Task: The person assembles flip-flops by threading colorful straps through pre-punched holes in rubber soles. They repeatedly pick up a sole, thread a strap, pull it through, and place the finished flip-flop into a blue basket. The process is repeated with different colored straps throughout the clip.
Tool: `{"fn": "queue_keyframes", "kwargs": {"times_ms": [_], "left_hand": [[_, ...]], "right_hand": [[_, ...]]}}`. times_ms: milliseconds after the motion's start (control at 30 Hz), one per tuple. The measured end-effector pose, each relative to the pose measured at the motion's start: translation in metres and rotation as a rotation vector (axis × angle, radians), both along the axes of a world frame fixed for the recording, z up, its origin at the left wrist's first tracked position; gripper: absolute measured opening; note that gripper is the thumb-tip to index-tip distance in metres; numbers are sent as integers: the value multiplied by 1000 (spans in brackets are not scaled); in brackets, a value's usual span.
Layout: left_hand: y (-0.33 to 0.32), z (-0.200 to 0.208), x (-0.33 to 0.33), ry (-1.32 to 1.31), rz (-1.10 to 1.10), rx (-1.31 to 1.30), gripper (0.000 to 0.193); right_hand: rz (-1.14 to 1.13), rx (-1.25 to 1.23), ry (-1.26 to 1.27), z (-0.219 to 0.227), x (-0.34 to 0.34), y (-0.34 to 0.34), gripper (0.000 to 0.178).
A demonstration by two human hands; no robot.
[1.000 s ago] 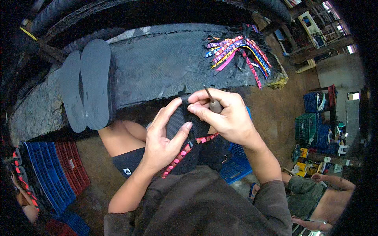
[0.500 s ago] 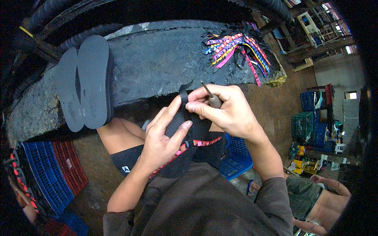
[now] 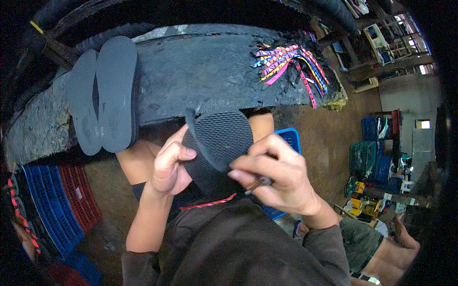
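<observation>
Left hand (image 3: 167, 168) is steadying the flip-flop sole (image 3: 225, 137) (likely light, bendy, best held by its edges), closure unclear. Right hand (image 3: 285, 175) is gripping an awl (image 3: 264, 181).

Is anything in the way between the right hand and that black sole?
Nothing visible blocks it: the right hand is at the lower right part of the black sole. A dark strip runs across the sole toward that hand, which also holds a thin tool, but neither seems to bar it.
</observation>
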State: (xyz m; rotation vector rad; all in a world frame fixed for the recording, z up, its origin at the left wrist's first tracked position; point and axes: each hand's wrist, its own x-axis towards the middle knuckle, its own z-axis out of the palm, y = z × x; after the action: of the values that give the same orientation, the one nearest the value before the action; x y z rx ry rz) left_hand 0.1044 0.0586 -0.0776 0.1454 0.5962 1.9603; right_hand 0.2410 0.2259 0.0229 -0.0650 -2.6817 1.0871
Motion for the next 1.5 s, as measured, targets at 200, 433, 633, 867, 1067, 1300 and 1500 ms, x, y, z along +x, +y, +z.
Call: {"fn": "queue_keyframes", "kwargs": {"times_ms": [200,433,633,867,1067,1300,1500], "left_hand": [[11,19,-4,287,-50,-34,47],[19,30,-5,594,59,-260,46],[25,9,-2,637,208,-381,28],[29,-49,-11,128,252,-465,23],[26,-91,-11,48,260,-574,22],[27,-86,-10,97,283,-572,23],[26,-98,2,317,462,-556,29]], "right_hand": [[-169,-211,131,-19,-5,13,21],[-256,-259,175,-33,-19,5,18],[-284,-239,196,-46,-36,4,15],[-198,-103,174,-76,-24,-7,42],[-137,-57,-258,-122,-12,-11,45],[-113,115,-428,-98,-47,0,32],[53,613,-255,-88,-76,-10,16]]}}
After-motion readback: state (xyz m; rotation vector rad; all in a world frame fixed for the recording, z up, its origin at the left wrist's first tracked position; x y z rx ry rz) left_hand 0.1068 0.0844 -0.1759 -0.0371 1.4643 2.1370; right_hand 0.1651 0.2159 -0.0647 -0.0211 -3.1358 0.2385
